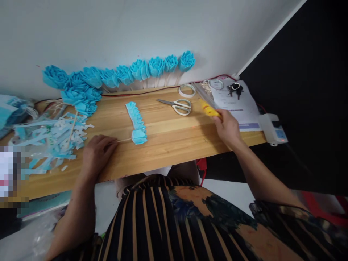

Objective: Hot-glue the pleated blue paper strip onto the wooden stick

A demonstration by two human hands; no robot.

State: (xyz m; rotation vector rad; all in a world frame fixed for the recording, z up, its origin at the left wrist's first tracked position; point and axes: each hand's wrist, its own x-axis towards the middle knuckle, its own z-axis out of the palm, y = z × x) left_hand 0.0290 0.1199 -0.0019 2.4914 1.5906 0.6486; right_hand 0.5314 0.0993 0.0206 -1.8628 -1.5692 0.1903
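Observation:
My left hand [99,152] rests on the tabletop with its fingers closed on a thin wooden stick [123,140]. The stick's far end meets a strip of pleated blue petals [136,117], rolled at its near end [139,136] and lying flat beyond. My right hand [227,127] is raised over the right side of the table, closed round a yellow tool [208,108] that looks like a glue gun, smeared by motion. White-handled scissors [181,106] lie between the strip and the tool, blades pointing left.
Finished blue flowers on sticks [138,69] lean along the wall, with several heaped at left. Blue and white scraps [51,137] cover the table's left side. A tape roll [187,90], keys [235,90] on a paper sheet [231,105] and a white box [272,128] are at right.

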